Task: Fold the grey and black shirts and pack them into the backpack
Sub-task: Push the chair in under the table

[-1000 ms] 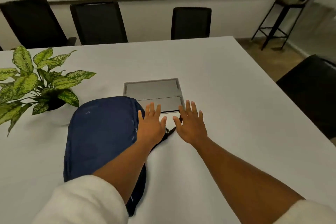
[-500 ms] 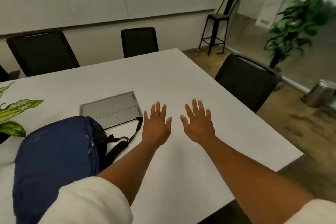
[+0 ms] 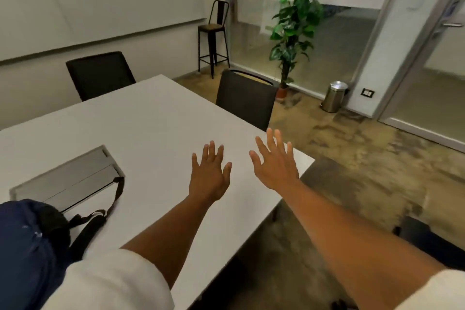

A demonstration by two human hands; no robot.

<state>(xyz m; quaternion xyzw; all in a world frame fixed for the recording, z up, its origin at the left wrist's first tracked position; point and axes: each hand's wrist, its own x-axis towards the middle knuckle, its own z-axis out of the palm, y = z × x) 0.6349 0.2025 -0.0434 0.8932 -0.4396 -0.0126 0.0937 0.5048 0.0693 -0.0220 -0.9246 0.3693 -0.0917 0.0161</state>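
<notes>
Step in hand: locating the shirts; neither is in view. Left hand and right hand hover over the tabletop, grip apart, empty. Backpack lies at 8 o'clock. Next: find the shirts.

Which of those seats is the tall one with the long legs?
The bar stool by the far wall: thin black metal frame, wooden seat set high. The two black chairs at the white table sit lower, with solid dark backs.

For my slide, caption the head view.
Both open hands, left hand and right hand, hover over the white table beside the blue backpack.
</notes>
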